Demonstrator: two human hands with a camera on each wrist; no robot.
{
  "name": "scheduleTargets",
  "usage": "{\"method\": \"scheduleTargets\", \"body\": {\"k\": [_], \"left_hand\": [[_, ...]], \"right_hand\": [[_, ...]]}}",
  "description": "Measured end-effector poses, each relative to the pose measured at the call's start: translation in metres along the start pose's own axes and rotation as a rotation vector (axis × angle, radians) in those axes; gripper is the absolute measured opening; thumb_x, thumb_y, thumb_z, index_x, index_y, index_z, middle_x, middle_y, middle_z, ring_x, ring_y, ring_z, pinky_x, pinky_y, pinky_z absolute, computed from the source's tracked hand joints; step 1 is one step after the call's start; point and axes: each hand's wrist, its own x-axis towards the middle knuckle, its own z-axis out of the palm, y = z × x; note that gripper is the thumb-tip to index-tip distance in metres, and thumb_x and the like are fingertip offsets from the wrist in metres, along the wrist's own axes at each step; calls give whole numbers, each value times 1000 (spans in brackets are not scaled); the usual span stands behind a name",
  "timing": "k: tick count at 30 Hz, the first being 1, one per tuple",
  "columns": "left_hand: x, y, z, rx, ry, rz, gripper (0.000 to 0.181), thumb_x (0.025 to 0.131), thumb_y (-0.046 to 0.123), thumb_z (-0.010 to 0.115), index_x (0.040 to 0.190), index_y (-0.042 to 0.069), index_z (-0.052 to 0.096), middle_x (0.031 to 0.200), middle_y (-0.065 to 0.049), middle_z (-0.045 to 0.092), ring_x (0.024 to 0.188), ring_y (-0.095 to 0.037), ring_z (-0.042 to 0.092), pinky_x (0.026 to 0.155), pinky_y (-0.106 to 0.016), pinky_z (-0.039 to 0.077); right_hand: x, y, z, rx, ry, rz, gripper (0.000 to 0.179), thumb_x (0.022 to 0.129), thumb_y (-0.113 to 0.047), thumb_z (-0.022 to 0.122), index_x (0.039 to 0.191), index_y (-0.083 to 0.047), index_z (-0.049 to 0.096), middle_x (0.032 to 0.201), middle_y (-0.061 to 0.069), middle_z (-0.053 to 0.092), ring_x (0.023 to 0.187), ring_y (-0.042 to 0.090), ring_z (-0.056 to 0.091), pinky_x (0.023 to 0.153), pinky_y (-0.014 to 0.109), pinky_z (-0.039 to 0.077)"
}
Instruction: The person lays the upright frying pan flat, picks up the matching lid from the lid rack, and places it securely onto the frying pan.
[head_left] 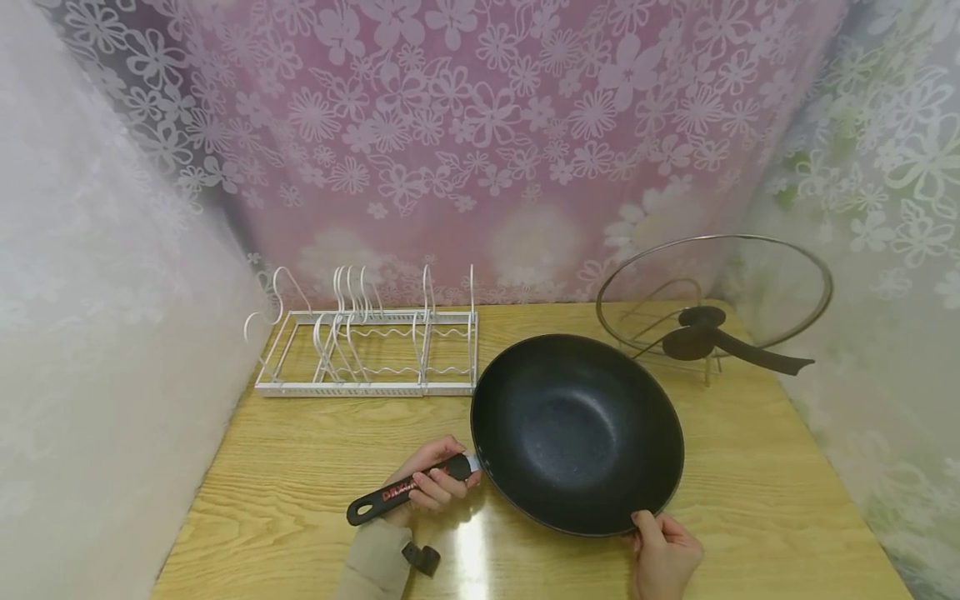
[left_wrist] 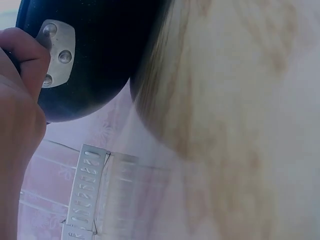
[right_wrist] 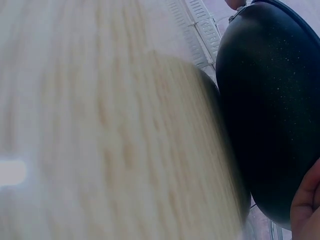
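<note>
At far left of your tabletop (head_left: 300,467) stands a white wire rack (head_left: 337,389), a row of looped dividers rising from its slotted rails. The back of the pan's left edge comes up to its right end as the head view sees it; whether they touch, you cannot tell.

Below the rack, your left hand (head_left: 438,492) grips the black handle (head_left: 397,493) near the pan end, fingers curled round it. Red capitals run along the handle — they seem to begin "DAX", but your fingers cover the rest. A hanging hole pierces its free end. In the left wrist view, a metal bracket (left_wrist: 60,52) with rivets joins handle to pan, just beside your fingers.

The black pan (head_left: 570,442) lies between your two hands, right of the left one and up and left of the right one, its hollow facing up toward you. Its dark underside shows in both wrist views, mirrored in the glossy tabletop.

Your right hand (head_left: 663,554) pinches the pan's near right rim, thumb on top.

Beyond the pan, at far right, a glass lid (head_left: 716,283) with a metal rim and black knob (head_left: 693,340) leans in a wire stand (head_left: 708,371).
</note>
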Motion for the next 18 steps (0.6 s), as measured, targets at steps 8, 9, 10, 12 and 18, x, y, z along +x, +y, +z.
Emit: {"method": "scheduleTargets", "body": {"k": [8, 9, 10, 12, 18], "left_hand": [[-3, 4, -6, 32, -50, 6, 47, 101, 43, 36, 125, 6, 53, 63, 7, 29, 41, 0, 35, 36, -15, 37], [-3, 4, -7, 39, -56, 14, 49, 101, 44, 33, 126, 5, 53, 63, 7, 30, 41, 0, 35, 36, -15, 37], [-3, 4, -8, 43, -62, 21, 51, 101, 45, 31, 126, 5, 53, 64, 7, 30, 41, 0, 35, 36, -15, 37], [-4, 4, -9, 64, -67, 41, 53, 101, 45, 30, 127, 4, 52, 64, 7, 31, 42, 0, 35, 36, -15, 36], [-2, 3, -11, 153, -73, 94, 53, 101, 46, 28, 126, 4, 51, 63, 6, 32, 42, -1, 35, 36, -15, 38]], "right_hand": [[-2, 0, 1, -3, -8, 34, 40, 73, 29, 47, 43, 6, 35, 35, 3, 38, 29, 7, 40, 32, 21, 42], [-3, 0, 0, -8, -10, 35, 40, 73, 29, 48, 43, 6, 35, 35, 3, 38, 29, 6, 39, 32, 21, 42], [-3, 0, 0, -17, -11, 38, 40, 73, 29, 48, 43, 6, 35, 35, 2, 38, 29, 6, 39, 32, 22, 42], [-2, -2, 0, -44, -15, 55, 40, 74, 28, 49, 43, 6, 35, 35, 2, 38, 30, 7, 40, 33, 22, 43], [0, -8, -6, -211, -66, 166, 41, 80, 20, 55, 45, 6, 38, 37, 2, 41, 33, 12, 48, 38, 22, 47]]}}
